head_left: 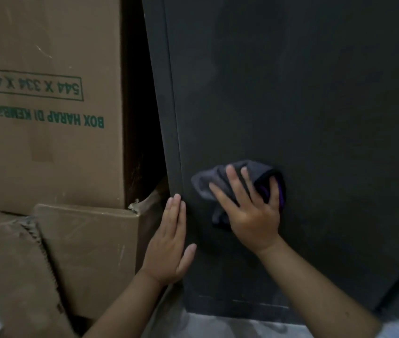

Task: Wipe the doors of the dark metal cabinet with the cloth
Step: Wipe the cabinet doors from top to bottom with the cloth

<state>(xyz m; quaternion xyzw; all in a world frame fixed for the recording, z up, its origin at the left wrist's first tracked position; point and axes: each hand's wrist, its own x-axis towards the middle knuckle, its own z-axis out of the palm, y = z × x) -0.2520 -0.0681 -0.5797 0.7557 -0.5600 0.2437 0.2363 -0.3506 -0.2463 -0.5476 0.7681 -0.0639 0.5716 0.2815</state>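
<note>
Boxes at far left: a tall cardboard box (47, 101) with green print, upside down, stands on a crushed lower box (84, 259) with a torn corner. Dark gap between the boxes and the cabinet (315, 118). Cabinet surface is matte dark metal with faint smears; its left corner edge runs down at a tilt in this view. Left hand (169, 245) lies flat, fingers straight and together, pressed on that corner edge, holding nothing. Just beside it, right hand (249, 208) spreads its fingers over a bunched grey cloth (208, 181) with a purple trim, pressing it against the lower part of the door. Pale floor (242, 325) shows below the cabinet's bottom edge.
</note>
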